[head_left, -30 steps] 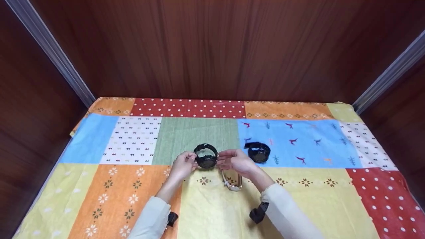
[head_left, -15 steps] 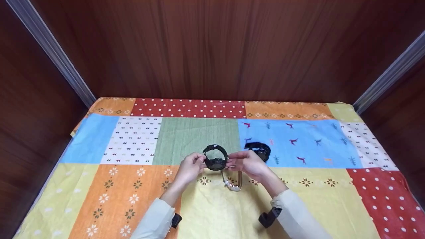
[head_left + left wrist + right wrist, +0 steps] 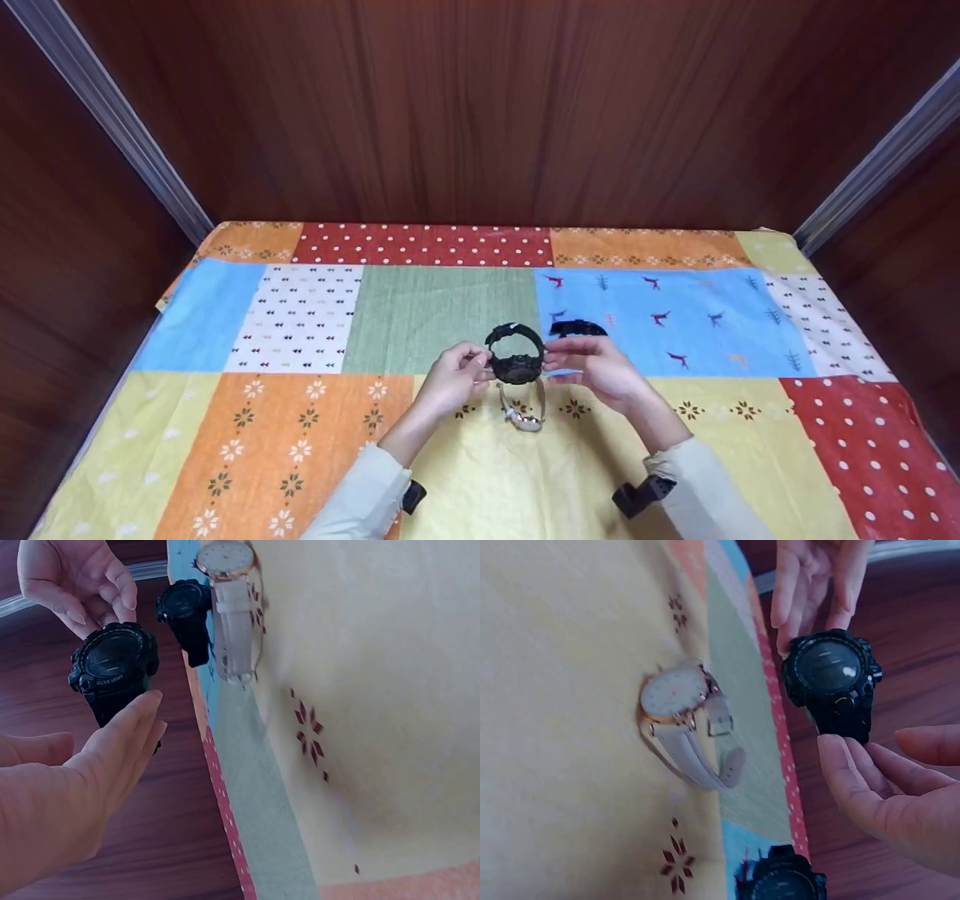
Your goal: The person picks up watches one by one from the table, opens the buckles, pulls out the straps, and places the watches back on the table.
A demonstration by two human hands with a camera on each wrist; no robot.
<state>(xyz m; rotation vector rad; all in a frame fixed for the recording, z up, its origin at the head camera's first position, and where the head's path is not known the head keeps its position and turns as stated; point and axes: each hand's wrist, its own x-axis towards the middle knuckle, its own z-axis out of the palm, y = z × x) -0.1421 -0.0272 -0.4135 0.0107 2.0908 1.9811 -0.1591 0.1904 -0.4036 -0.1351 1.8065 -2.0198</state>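
Black sports watch [image 3: 518,369] raised between left hand [image 3: 452,380] and right hand [image 3: 611,375], neither clearly nearer; straight fingers of both press its sides; strap loop stands on its far side; pale-strapped wristwatch [image 3: 676,694] on its near side; second black watch [image 3: 579,328] to its right.

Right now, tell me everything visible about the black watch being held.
The black watch has a round dark dial, chunky bezel, side buttons and a strap curved into a loop, apparently plastic or rubber. It is held raised off the patterned cloth, loop above dial in the head view, between the left grip and right grip. Its reading is too dark to tell.
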